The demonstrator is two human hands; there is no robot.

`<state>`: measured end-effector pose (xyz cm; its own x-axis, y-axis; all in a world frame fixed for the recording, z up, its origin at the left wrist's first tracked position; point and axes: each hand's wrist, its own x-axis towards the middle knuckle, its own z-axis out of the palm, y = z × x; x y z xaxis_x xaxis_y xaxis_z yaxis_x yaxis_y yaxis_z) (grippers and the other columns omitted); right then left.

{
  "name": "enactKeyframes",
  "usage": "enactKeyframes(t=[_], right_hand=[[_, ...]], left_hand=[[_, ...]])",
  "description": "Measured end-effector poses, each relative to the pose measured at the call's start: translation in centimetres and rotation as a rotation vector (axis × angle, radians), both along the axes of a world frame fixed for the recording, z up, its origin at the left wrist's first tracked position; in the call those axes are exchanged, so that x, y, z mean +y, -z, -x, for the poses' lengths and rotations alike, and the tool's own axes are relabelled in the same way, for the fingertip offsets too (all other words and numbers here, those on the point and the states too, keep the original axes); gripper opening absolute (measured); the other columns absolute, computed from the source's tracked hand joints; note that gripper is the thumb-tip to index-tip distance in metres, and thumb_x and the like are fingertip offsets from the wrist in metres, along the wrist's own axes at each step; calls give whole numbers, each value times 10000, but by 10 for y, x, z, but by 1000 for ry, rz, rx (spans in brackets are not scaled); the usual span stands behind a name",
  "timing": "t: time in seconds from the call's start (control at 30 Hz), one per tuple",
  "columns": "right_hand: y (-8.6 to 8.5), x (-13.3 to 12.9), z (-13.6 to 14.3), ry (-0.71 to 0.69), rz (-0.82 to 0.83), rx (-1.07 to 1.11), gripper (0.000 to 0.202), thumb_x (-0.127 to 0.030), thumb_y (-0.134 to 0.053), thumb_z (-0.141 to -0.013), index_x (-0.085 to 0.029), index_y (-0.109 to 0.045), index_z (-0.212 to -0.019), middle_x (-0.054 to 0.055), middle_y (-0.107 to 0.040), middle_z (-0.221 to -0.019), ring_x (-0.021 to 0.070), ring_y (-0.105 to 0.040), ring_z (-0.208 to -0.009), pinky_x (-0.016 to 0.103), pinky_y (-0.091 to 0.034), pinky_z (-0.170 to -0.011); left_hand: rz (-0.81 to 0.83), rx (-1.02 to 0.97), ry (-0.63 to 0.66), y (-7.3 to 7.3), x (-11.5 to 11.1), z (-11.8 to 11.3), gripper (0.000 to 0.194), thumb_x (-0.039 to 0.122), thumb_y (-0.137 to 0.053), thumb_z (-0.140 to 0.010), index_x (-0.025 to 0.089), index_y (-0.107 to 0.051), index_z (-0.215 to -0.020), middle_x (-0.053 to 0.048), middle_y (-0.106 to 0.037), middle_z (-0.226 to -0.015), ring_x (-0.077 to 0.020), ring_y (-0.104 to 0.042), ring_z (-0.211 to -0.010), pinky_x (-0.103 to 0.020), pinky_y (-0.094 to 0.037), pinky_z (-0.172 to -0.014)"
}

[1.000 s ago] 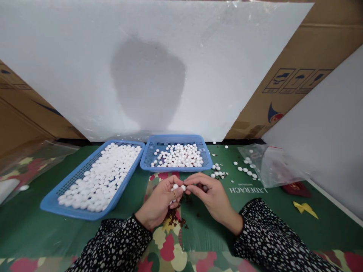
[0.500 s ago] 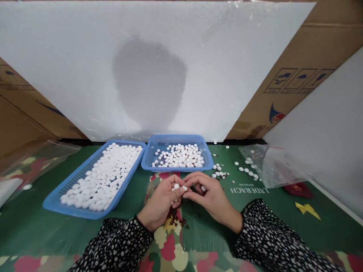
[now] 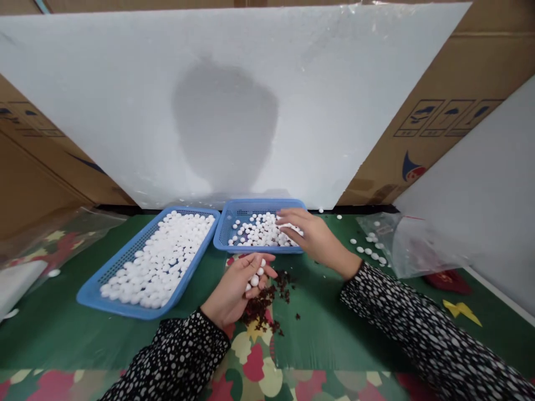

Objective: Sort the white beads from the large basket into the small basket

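There are two hands (image 3: 239,284) (image 3: 320,239), two blue baskets (image 3: 121,312) (image 3: 259,249), and white balls (image 3: 161,264) beyond counting.

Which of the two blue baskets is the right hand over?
The right-side basket: the right hand is over its white pieces, while the left-side basket has no hand above it.

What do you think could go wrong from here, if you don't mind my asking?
The left hand cups several white balls, some near its fingertips, so one might roll out of the grip.

Dark bits lie beside and below that hand; a dropped ball could land among them.

The right hand is over the middle blue basket, and its fingers might knock a ball over the rim, adding to the loose white pieces on the green surface.
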<state>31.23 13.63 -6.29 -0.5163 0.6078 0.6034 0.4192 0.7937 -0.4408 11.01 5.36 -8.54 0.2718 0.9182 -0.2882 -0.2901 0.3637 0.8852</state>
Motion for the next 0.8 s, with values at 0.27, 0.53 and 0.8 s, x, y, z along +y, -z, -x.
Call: enactKeyframes(t=[0.27, 0.53, 0.8], right_hand=[[44, -54, -28, -44, 317, -252, 154, -56, -669, -882, -208, -667, -904, 10, -615, -851, 184, -593, -760, 293, -463, -670], [55, -53, -17, 31, 384, -242, 216, 7, -758, -801, -170, -636, -778, 7, -600, -801, 182, -591, -744, 276, -447, -656], [56, -56, -23, -55, 653, 103, 106, -106, -639, -906, -196, -684, -871, -5, -663, -758, 166, -620, -655, 267, -491, -606]], left_hand=[[41, 4, 70, 3, 0, -2, 326, 376, -682, -840, 149, -601, -1061, -25, -589, -811, -63, -426, -592, -168, -188, -419], [-31, 72, 50, 6, 2, -1, 281, 404, -680, -840, 143, -607, -916, -1, -554, -734, -52, -352, -547, -174, -180, -423], [-26, 91, 42, 7, 2, 0, 350, 363, -717, -807, 141, -677, -1074, -45, -606, -852, -78, -400, -633, -184, -230, -464]])
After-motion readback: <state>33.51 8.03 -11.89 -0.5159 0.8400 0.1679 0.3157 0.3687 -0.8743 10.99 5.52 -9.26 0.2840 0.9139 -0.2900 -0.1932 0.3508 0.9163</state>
